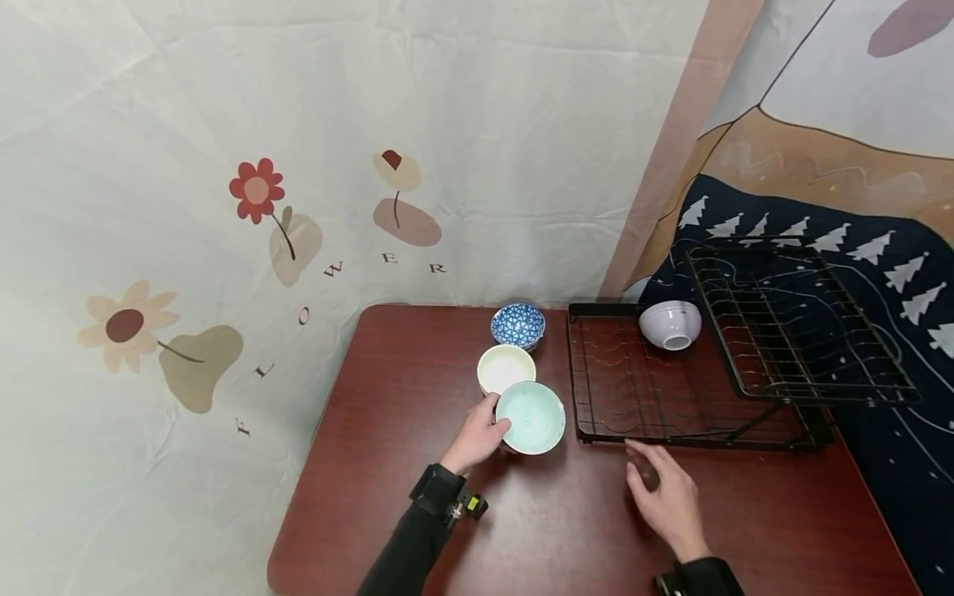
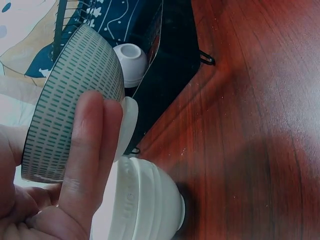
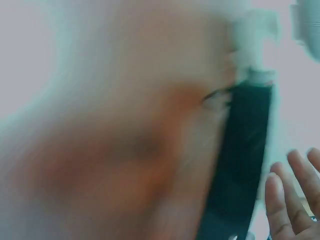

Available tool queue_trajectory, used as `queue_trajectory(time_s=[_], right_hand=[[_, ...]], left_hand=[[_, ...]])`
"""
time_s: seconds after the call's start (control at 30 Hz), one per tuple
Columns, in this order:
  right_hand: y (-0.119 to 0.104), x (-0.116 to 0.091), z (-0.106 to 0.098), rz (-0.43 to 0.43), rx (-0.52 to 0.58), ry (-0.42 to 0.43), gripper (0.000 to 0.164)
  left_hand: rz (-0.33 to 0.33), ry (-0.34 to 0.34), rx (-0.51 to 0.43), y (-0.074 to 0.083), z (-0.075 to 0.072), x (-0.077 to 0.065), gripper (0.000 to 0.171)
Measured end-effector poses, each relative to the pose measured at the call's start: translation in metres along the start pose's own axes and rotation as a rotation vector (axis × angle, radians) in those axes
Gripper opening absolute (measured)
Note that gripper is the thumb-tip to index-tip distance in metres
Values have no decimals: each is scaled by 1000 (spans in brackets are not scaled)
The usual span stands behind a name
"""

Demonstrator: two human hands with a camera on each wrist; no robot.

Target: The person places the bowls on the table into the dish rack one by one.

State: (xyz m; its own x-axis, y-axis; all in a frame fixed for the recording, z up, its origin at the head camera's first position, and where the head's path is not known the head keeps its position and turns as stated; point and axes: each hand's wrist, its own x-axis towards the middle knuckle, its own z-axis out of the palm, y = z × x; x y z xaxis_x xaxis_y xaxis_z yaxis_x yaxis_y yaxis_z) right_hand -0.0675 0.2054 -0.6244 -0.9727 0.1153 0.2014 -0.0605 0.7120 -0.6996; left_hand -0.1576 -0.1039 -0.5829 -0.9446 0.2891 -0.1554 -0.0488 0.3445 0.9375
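Pinches the mint bowl [image 1: 533, 419] in the left grip [image 1: 474, 436]; holds the right grip [image 1: 667, 497] empty, with fingers apart, by the rack [image 1: 605, 310]. Could clip the cream bowl [image 1: 503, 366] beyond the left grip by swinging low.

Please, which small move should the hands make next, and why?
Probably the empty right hand should take the free edge of the round mint-green bowl: the left hand holds its opposite side, and the black wire rack nearby contains an upside-down round whitish bowl.
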Motion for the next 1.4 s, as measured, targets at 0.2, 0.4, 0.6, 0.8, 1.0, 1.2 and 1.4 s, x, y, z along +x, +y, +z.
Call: queue_trajectory(time_s=[0.2, 0.4, 0.6, 0.8, 1.0, 1.2, 1.4], right_hand=[[-49, 42, 31, 23, 565, -136, 51], [-75, 63, 54, 102, 619, -335, 55], [-73, 64, 64, 178, 664, -344, 54], [-63, 63, 68, 237, 762, -357, 58], [-64, 59, 68, 286, 763, -334, 59], [-64, 57, 67, 265, 706, -300, 56], [-64, 55, 69, 228, 714, -291, 56]], left_hand=[[-2, -34, 4, -1, 10, -2, 48], [5, -75, 10, 0, 21, -4, 45], [2, -99, -63, 0, 23, -5, 39], [11, -93, -3, 0, 23, -4, 37], [19, -77, 55, 1, 24, -5, 37], [28, -90, 13, 0, 26, -5, 35], [26, -97, -10, -1, 26, -7, 33]])
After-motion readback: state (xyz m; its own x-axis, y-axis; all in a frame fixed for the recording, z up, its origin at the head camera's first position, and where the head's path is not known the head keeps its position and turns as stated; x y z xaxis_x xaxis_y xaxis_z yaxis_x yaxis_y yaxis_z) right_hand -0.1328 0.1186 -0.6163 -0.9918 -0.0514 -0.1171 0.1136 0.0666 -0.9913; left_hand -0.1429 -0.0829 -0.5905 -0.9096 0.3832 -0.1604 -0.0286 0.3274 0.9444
